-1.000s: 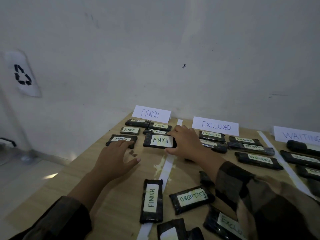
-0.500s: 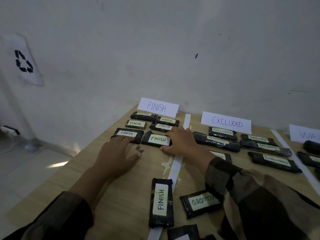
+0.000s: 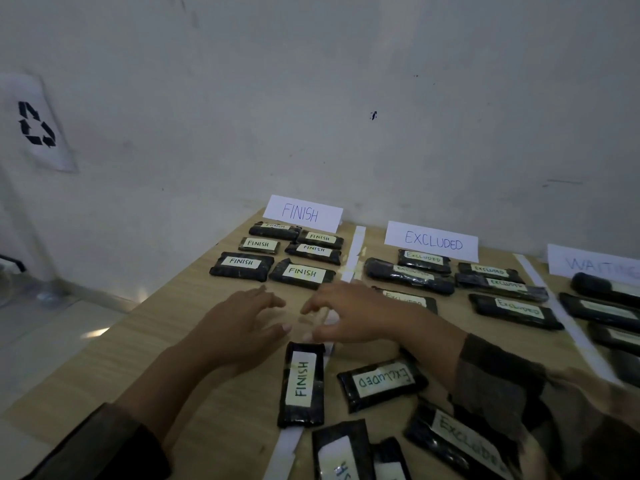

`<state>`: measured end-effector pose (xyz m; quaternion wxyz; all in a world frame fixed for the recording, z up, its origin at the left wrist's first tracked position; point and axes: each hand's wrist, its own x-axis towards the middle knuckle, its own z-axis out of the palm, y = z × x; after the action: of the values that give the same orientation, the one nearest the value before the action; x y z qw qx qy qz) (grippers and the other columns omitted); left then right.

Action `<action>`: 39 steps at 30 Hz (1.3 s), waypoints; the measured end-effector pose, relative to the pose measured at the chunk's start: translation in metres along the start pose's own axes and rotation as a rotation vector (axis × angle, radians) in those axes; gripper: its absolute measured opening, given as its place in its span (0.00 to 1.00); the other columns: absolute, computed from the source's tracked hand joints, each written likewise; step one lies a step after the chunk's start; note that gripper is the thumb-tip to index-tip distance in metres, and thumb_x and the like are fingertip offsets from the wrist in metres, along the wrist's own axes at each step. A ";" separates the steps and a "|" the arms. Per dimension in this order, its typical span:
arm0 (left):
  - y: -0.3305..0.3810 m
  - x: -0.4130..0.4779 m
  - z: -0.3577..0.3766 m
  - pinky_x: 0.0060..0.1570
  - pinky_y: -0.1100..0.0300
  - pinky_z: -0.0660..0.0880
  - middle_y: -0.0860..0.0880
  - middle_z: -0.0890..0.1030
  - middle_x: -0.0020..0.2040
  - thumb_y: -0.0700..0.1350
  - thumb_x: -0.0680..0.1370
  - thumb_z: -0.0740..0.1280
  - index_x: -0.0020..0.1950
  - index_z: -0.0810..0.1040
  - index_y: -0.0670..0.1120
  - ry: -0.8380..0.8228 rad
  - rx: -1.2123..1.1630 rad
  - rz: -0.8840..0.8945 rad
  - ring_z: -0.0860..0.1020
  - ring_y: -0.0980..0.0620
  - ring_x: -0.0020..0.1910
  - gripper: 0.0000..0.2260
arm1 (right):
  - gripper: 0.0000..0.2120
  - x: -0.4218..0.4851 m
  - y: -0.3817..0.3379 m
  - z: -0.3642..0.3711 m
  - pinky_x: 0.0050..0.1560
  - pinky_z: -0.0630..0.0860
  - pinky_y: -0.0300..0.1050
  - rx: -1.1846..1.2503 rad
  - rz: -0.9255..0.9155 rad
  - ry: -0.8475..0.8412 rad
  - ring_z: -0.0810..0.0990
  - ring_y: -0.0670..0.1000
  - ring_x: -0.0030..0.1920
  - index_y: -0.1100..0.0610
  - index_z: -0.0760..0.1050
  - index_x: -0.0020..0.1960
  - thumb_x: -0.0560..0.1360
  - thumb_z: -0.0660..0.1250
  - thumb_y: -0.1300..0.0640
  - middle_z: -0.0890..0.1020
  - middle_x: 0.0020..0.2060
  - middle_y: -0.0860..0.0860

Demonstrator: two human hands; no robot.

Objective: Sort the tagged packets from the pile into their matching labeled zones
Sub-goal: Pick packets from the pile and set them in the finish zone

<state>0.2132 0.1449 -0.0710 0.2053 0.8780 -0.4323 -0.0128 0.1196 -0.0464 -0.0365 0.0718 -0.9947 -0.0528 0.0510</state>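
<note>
Several black packets tagged FINISH (image 3: 302, 274) lie in rows below the FINISH card (image 3: 302, 213). Packets tagged EXCLUDED (image 3: 408, 275) fill the zone under the EXCLUDED card (image 3: 431, 241). In the near pile lie a FINISH packet (image 3: 302, 384), upright along the tape line, and an EXCLUDED packet (image 3: 381, 380) beside it. My left hand (image 3: 239, 323) hovers just above that FINISH packet's top end with relaxed fingers and holds nothing. My right hand (image 3: 353, 315) is spread open beside it, thumb near the packet's top corner, also empty.
White tape strips (image 3: 354, 252) divide the wooden table (image 3: 149, 341) into zones. A WAITING card (image 3: 594, 262) with dark packets stands at the right. More pile packets (image 3: 457, 443) lie at the near edge. The table's left edge drops to the floor; a wall stands behind.
Both hands have pulled back from the far FINISH rows toward me. The right hand let go of the FINISH packet it was setting down; that packet now lies in the front row.
</note>
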 end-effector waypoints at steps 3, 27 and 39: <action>0.010 -0.009 0.003 0.54 0.61 0.73 0.54 0.75 0.60 0.64 0.73 0.64 0.66 0.71 0.55 -0.101 -0.050 -0.021 0.73 0.59 0.54 0.25 | 0.34 -0.019 -0.013 0.007 0.64 0.59 0.53 -0.058 0.030 -0.029 0.67 0.50 0.65 0.49 0.69 0.69 0.71 0.60 0.30 0.71 0.65 0.49; 0.058 -0.014 0.004 0.45 0.61 0.78 0.53 0.81 0.45 0.46 0.73 0.72 0.50 0.77 0.53 -0.127 -0.325 -0.110 0.79 0.57 0.43 0.08 | 0.38 -0.077 0.007 0.023 0.68 0.51 0.48 -0.018 0.055 0.390 0.64 0.47 0.69 0.46 0.62 0.70 0.66 0.70 0.35 0.67 0.68 0.44; 0.049 -0.008 -0.010 0.54 0.58 0.74 0.56 0.77 0.57 0.55 0.76 0.65 0.65 0.71 0.55 0.001 -0.153 -0.061 0.75 0.56 0.55 0.18 | 0.28 -0.066 0.017 0.021 0.59 0.65 0.53 -0.197 0.033 0.527 0.75 0.50 0.55 0.49 0.73 0.62 0.66 0.70 0.41 0.78 0.55 0.46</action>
<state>0.1731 0.1279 -0.0448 0.2717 0.8725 -0.4029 -0.0515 0.0535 -0.0672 -0.0538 -0.0150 -0.9765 -0.0210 -0.2138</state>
